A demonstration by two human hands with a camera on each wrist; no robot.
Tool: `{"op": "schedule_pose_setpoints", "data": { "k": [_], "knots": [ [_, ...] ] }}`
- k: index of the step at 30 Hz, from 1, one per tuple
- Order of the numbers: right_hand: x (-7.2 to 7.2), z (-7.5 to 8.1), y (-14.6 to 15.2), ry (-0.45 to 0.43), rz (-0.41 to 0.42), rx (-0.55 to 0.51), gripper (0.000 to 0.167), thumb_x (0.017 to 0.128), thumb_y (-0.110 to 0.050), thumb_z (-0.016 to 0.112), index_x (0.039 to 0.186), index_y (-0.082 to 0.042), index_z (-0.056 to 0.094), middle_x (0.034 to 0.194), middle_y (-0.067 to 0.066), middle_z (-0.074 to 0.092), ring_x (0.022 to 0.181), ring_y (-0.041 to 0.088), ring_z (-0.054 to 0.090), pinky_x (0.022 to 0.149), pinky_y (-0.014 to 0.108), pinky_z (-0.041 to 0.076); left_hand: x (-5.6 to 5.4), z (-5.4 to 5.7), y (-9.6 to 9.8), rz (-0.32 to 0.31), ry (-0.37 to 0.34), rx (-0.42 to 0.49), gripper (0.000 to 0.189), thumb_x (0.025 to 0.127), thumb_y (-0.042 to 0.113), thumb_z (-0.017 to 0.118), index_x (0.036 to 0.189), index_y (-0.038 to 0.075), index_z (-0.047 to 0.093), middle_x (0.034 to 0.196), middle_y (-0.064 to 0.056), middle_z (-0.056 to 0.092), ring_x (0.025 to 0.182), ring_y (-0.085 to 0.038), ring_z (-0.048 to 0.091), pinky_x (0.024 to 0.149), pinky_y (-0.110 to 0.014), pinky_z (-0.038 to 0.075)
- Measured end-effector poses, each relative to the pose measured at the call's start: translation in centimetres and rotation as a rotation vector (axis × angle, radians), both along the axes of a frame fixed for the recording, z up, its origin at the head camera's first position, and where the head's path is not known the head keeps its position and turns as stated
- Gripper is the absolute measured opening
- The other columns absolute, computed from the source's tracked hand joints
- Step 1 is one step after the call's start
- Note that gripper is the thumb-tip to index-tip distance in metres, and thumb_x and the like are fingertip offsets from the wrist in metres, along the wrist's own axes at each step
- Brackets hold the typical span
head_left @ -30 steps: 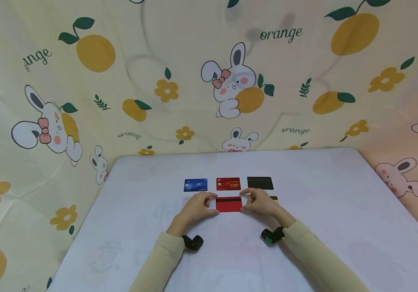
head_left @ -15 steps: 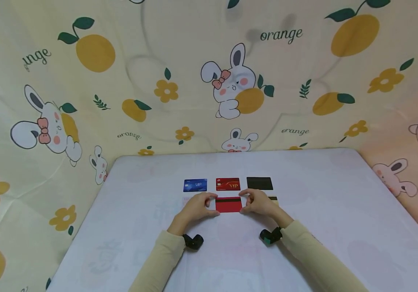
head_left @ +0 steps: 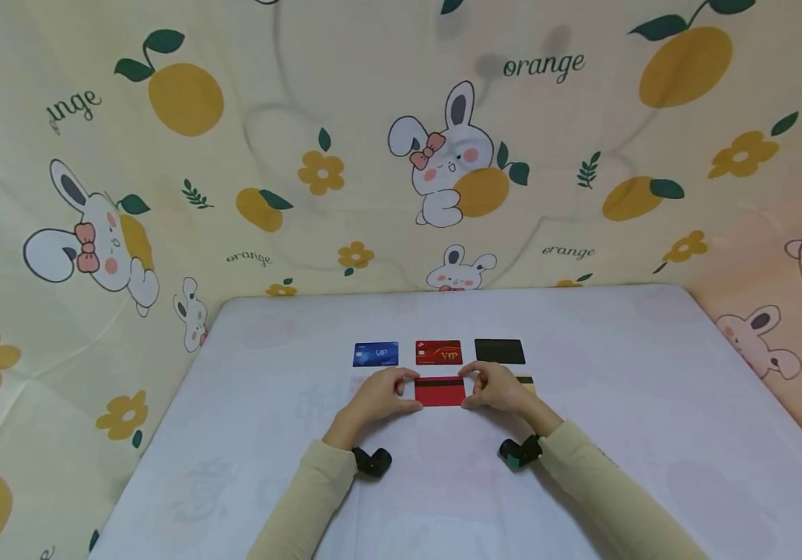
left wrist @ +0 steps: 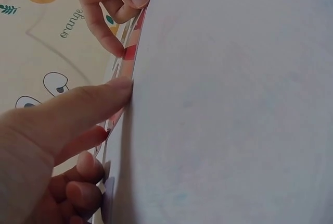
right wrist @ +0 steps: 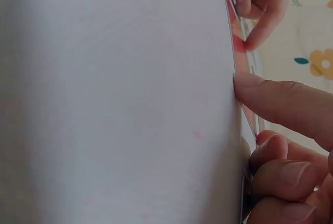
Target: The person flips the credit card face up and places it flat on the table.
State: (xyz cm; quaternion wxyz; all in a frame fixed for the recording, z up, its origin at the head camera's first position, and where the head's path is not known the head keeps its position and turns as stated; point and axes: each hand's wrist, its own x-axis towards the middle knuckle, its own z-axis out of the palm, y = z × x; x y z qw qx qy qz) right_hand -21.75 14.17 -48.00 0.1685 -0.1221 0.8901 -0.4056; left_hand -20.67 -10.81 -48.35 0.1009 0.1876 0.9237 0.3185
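Note:
A red card with a dark stripe [head_left: 439,395] lies flat on the white table, in the front row of cards. My left hand [head_left: 376,395] holds its left end, thumb at the near corner and index finger at the far corner. At the right end, my right hand [head_left: 502,387] grips the card the same way. The left wrist view shows the left thumb [left wrist: 99,99] flat on the tabletop beside the card's edge, seen almost edge-on. In the right wrist view the right thumb [right wrist: 281,99] also touches down there; the other fingers curl underneath.
Behind stand in a row a blue VIP card [head_left: 376,355], a red VIP card [head_left: 439,352] and a black card [head_left: 500,351]. The right hand mostly covers a tan card [head_left: 527,384]. A pale card [head_left: 357,383] shows beside the left hand. A printed curtain [head_left: 344,93] hangs behind the table [head_left: 267,350].

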Motion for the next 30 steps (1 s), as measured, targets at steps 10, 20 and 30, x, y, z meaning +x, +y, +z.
{"op": "schedule_pose_setpoints", "data": {
  "k": [10, 20, 30],
  "knots": [
    [0.00, 0.26, -0.11, -0.022, 0.007, 0.008, 0.046, 0.075, -0.009, 0.080, 0.116, -0.003, 0.059, 0.064, 0.001, 0.054, 0.059, 0.011, 0.048, 0.057, 0.022, 0.039, 0.17, 0.27, 0.10, 0.007, -0.028, -0.004, 0.050, 0.079, 0.030, 0.079, 0.123, 0.012, 0.064, 0.071, 0.005, 0.043, 0.066, -0.006, 0.039, 0.063, -0.020, 0.032],
    [-0.46, 0.64, -0.27, -0.076, 0.028, 0.017, 0.045, 0.076, -0.008, 0.079, 0.115, -0.005, 0.056, 0.061, 0.000, 0.051, 0.056, 0.013, 0.045, 0.053, 0.022, 0.038, 0.08, 0.48, 0.22, 0.009, -0.015, -0.023, 0.050, 0.079, 0.029, 0.079, 0.123, 0.012, 0.064, 0.071, 0.006, 0.043, 0.066, -0.007, 0.040, 0.062, -0.020, 0.032],
    [-0.68, 0.43, -0.21, -0.094, 0.038, -0.001, 0.045, 0.077, -0.008, 0.079, 0.114, -0.006, 0.054, 0.061, -0.001, 0.049, 0.055, 0.013, 0.044, 0.052, 0.022, 0.037, 0.14, 0.47, 0.22, 0.005, 0.004, -0.033, 0.055, 0.077, 0.030, 0.080, 0.125, 0.010, 0.063, 0.071, 0.005, 0.043, 0.066, -0.007, 0.040, 0.063, -0.021, 0.033]
  ]
}}
